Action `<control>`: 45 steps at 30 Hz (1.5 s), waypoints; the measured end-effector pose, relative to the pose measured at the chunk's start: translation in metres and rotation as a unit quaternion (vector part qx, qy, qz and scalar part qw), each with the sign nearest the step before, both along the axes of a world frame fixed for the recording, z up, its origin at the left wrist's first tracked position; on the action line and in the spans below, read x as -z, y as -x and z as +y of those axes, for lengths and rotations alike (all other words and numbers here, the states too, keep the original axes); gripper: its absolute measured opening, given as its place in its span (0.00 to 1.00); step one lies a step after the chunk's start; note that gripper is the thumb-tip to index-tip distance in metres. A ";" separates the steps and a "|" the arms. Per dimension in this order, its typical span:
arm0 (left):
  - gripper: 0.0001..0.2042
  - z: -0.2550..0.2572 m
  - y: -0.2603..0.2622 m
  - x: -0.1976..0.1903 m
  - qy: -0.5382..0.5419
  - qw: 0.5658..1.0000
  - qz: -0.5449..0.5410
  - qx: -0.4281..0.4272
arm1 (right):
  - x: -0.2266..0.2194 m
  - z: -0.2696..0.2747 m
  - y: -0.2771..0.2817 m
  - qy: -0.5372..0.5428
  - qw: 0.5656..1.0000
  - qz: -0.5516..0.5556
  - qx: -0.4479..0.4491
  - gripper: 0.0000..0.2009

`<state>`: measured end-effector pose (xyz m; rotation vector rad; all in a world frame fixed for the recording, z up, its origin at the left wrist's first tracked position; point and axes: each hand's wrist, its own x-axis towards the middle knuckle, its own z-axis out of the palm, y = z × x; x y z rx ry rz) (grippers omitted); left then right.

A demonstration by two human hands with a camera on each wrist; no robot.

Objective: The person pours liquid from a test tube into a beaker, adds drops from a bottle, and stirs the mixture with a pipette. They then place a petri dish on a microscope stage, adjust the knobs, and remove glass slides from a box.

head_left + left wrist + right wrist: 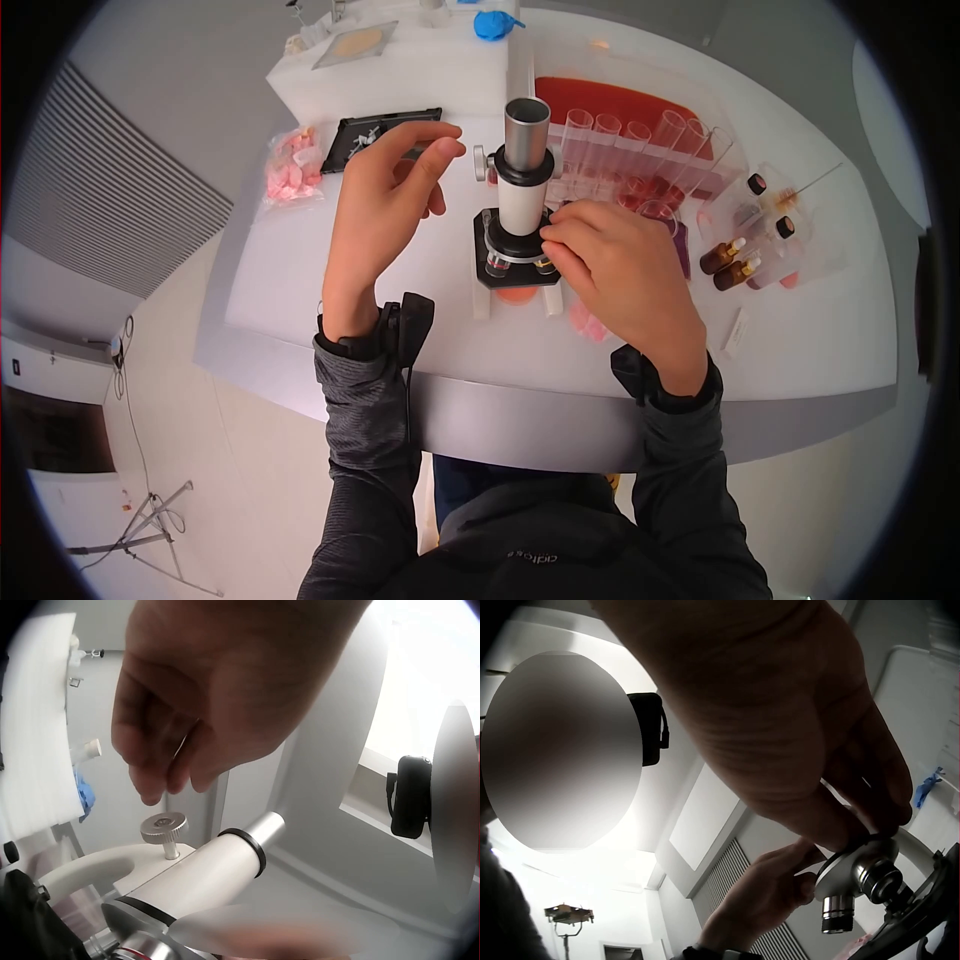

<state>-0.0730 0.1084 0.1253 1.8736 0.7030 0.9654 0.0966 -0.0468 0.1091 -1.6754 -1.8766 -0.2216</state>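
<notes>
A white and black microscope [522, 205] with a silver eyepiece tube [526, 135] stands in front of me. My right hand [628, 265] is at the right side of its revolving nosepiece [846, 871], thumb and fingertips pinching the rim. Short metal objectives [838, 915] point down from the nosepiece in the right wrist view. To the left of the tube, my left hand [385, 205] hovers with loosely bent fingers and holds nothing. Its fingertips hang just above the ridged focus knob [164, 826], apart from it, in the left wrist view.
Behind the right hand, a rack holds clear test tubes [637, 140]. Brown dropper bottles [737, 272] stand farther right. A bag of pink pieces [295, 170] and a black tray [345, 140] lie at the left. A white block [400, 85] is at the back.
</notes>
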 end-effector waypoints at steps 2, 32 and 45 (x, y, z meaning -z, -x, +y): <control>0.12 -0.003 0.003 -0.003 0.018 0.999 -0.034 -0.012 | -0.001 -0.001 -0.001 0.008 1.000 0.010 -0.006 0.06; 0.11 -0.013 0.017 0.133 0.352 0.927 -0.123 0.023 | 0.117 -0.065 -0.030 0.128 0.719 0.683 0.019 0.06; 0.17 -0.015 0.010 0.139 0.302 0.938 -0.150 -0.077 | 0.144 -0.057 -0.031 0.036 0.802 0.595 0.025 0.06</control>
